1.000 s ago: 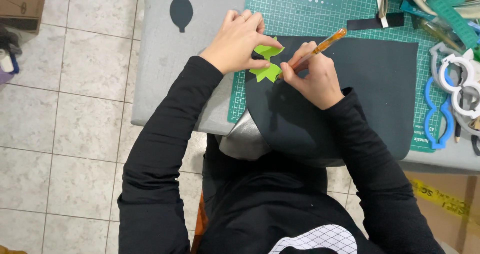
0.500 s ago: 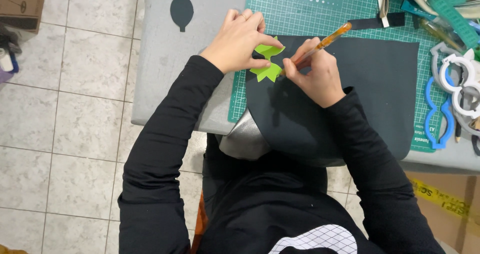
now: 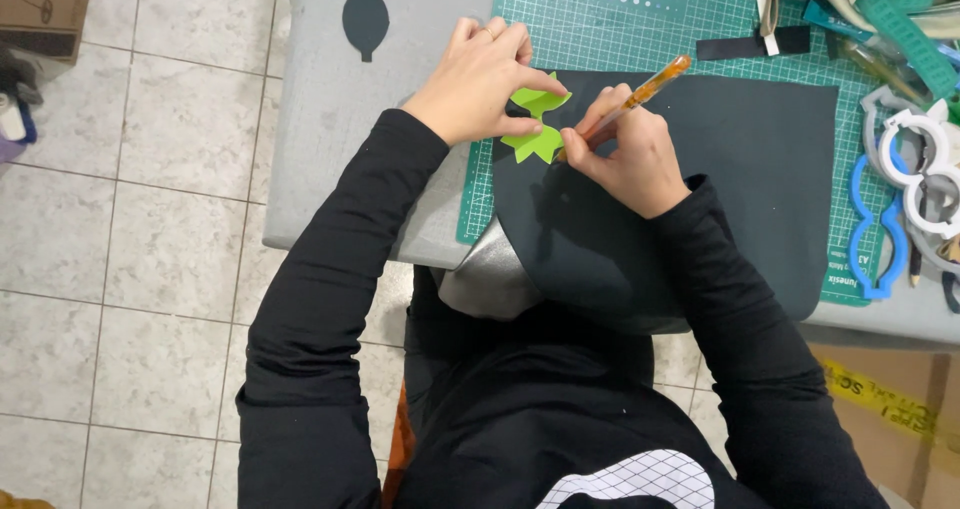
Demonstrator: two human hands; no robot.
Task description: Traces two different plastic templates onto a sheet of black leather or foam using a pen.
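1. We press the left hand [image 3: 480, 84] flat, fingers spread, on the green bow-shaped template [image 3: 537, 124], pinning it to the black sheet [image 3: 720, 199]; nothing is gripped, only pressed down.
2. We close the right hand [image 3: 630, 154] around the orange pen [image 3: 640, 94], held like a writing tool, its tip at the template's edge just beside the left fingertips.
3. The template looks thin, light and somewhat flexible, probably paper or foam. We judge that it slides easily on the smooth sheet, so we best hold it by pressing from above near its middle, never by its points, which would bend or crease.
4. The black sheet under both hands is large and floppy: its near edge hangs off the surface [image 3: 330, 139] toward our lap and curls. We judge that it can drag or shift if the forearms lean on it.
5. Under the sheet, beyond the hands, lies the green cutting mat [image 3: 620, 24].
6. Well beyond the left hand lies a dark cut-out shape [image 3: 365, 17] on the bare grey surface.
7. Far to the side of the right hand sit blue and white eyeglass-shaped frames [image 3: 905, 189] and a crowd of tools and scraps [image 3: 880, 9], with a black strip [image 3: 750, 44] nearer in. They lie apart from the tracing, yet leave little room to slide the sheet that way.
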